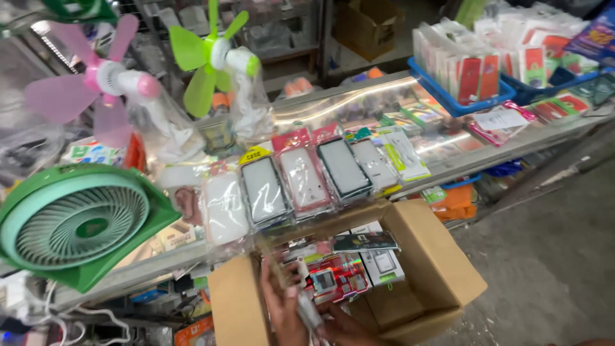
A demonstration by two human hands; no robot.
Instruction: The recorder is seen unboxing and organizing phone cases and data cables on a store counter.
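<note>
An open cardboard box (429,256) stands below the counter, holding several packaged phone accessories (339,279). Both my hands are inside it at the near left corner. My left hand (280,304) grips a blurred clear plastic packet (306,309) from the left. My right hand (349,328) holds the packet's lower end from the right. Just above the box, a row of phone cases in clear sleeves (304,179) lies along the glass counter (359,96).
A green box fan (77,221) leans at the left, with a pink fan (106,80) and a lime fan (214,57) behind it. Blue trays of packets (461,106) sit at the right of the counter. Grey floor (551,263) lies to the right.
</note>
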